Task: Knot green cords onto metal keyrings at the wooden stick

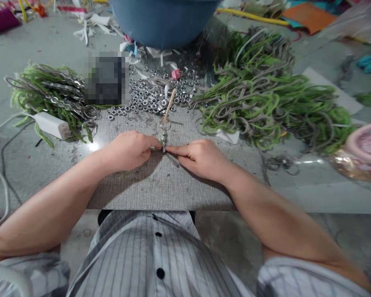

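Note:
A short strand of metal nuts [164,138] on cord lies upright in front of me, its top end at a metal ring [164,123] around the foot of a wooden stick [170,103]. My left hand [126,152] is closed from the left, its index fingertip against the lowest nut and a bit of greenish cord at its fingers. From the right, my right hand [202,159] presses its index fingertip to the same nut, the other fingers curled. A grey cord [173,160] runs from the nut to beneath the right fingers. The fingertips partly hide the cord.
Loose nuts [142,97] are spread behind the stick, before a blue tub [167,22]. Green and grey cords [266,99] are heaped at right. Nut-and-cord strands [54,88] are piled at left beside a white adapter [52,126]. A pink-rimmed container [366,142] stands far right.

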The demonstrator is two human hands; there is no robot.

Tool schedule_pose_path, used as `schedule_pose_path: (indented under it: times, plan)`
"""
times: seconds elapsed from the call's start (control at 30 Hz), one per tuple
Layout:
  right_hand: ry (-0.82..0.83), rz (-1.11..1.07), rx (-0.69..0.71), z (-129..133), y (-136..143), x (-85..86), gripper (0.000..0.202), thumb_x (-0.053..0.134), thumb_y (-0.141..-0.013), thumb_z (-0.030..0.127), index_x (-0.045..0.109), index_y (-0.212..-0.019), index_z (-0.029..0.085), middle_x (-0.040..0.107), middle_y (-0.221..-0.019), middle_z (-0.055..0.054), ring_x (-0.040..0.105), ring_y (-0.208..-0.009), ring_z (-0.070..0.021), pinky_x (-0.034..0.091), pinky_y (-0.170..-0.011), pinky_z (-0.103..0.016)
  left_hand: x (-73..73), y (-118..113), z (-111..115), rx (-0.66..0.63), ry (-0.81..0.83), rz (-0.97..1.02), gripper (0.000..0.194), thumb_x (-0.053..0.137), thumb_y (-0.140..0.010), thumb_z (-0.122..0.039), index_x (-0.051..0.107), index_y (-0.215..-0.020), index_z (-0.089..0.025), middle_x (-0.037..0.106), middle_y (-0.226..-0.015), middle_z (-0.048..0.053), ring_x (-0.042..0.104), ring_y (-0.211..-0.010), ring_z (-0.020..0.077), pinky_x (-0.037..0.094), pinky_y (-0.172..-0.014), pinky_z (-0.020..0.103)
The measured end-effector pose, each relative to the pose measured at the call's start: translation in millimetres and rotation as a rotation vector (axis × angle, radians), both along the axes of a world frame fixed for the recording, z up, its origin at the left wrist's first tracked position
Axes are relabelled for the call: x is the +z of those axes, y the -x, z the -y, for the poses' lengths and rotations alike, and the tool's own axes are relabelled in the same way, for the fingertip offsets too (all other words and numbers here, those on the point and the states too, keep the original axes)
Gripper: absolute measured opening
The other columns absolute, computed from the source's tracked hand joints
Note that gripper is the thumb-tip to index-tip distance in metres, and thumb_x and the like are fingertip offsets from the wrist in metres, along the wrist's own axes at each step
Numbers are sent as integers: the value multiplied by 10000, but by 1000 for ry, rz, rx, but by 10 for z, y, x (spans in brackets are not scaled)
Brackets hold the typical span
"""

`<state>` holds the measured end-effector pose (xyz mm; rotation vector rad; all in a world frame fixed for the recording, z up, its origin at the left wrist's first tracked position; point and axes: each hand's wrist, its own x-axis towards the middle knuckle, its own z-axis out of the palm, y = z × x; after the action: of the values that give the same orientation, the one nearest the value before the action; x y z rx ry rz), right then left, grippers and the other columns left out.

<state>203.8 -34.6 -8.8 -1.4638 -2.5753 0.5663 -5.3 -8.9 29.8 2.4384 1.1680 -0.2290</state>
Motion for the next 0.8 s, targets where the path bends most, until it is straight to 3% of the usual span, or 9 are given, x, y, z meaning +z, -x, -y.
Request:
schedule_pose_path:
  times: [0.13, 0.27, 0.43, 0.53, 0.67, 0.8]
  plan:
    - [14, -96, -49, 18, 7, 3, 407, 505, -830, 146, 706, -1168, 250, 764, -1015, -34, 718, -807, -188, 487, -695, -282, -31, -6, 5, 34, -30, 29, 452, 420, -795, -120, 703, -1129, -235, 733, -776, 36, 635, -651, 181, 440, -616, 271]
    - [73, -222, -111, 37, 20, 12, 381, 479, -837, 167, 726, -1124, 206, 765, -784, -21, 660, -627, -144, 425, -583, -249, -51, -23, 14, 150, -8, 146, 410, 446, -763, -147, 741, -1034, -233, 682, -635, 1, 612, -620, 156, 439, -604, 244]
    - [148, -357, -149, 36, 30, 9, 283, 523, -828, 234, 749, -982, 162, 654, -599, 12, 531, -509, -96, 348, -527, -229, -28, -30, 19, 257, 139, 276, 341, 451, -765, -164, 746, -934, -198, 586, -516, -33, 501, -505, 105, 396, -530, 216]
    - [164, -418, -132, 35, 36, -9, 254, 535, -834, 267, 745, -929, 162, 617, -570, 24, 493, -495, -87, 335, -509, -220, -8, -28, 24, 301, 258, 328, 305, 448, -776, -157, 734, -878, -177, 498, -465, -56, 404, -430, 73, 341, -468, 196]
    - [157, -502, -47, 47, 51, -36, 256, 525, -872, 296, 726, -950, 158, 651, -616, 5, 533, -520, -99, 370, -510, -218, -29, -25, 29, 360, 584, 487, 256, 469, -822, -163, 712, -900, -145, 405, -400, -69, 342, -363, 61, 275, -399, 183]
    - [-19, -484, 108, 62, 68, -73, 241, 498, -925, 285, 698, -970, 157, 729, -792, -49, 628, -659, -137, 436, -613, -241, -87, -51, 45, 489, 777, 693, 200, 482, -883, -192, 672, -847, -141, 376, -365, -68, 290, -321, 55, 198, -359, 186]
